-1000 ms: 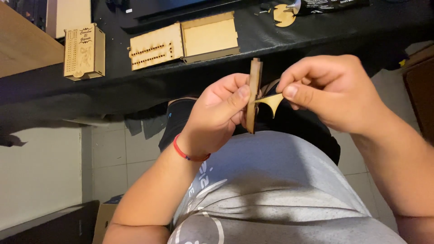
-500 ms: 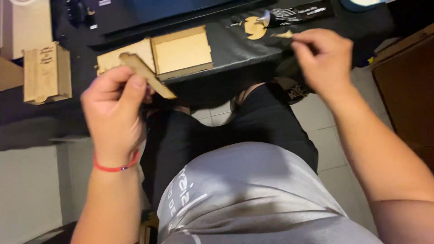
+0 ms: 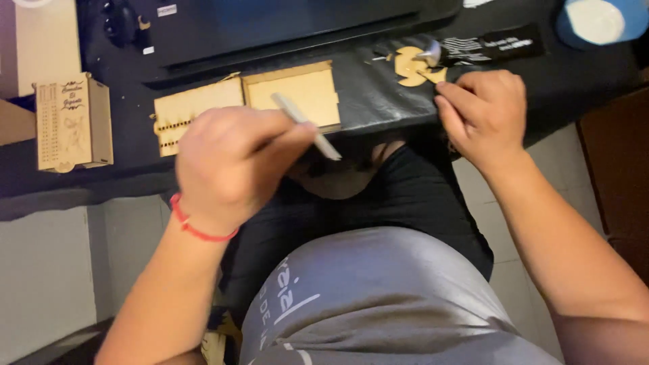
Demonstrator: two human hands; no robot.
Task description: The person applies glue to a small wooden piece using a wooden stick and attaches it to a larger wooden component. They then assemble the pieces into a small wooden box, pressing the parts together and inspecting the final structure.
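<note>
Above the lap, the left hand pinches a thin wooden strip that could slip, while the right hand, its grip curled over small wooden pieces on the desk, may scatter them.

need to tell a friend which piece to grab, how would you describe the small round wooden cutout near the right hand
Start at the black table along the top of the view, then go to its right part, where the right hand rests. Just left of that hand's fingers lies the small pale wooden cutout. Unlike the flat rectangular wooden panels further left, it is small and rounded, with notches cut into its outline.
</note>
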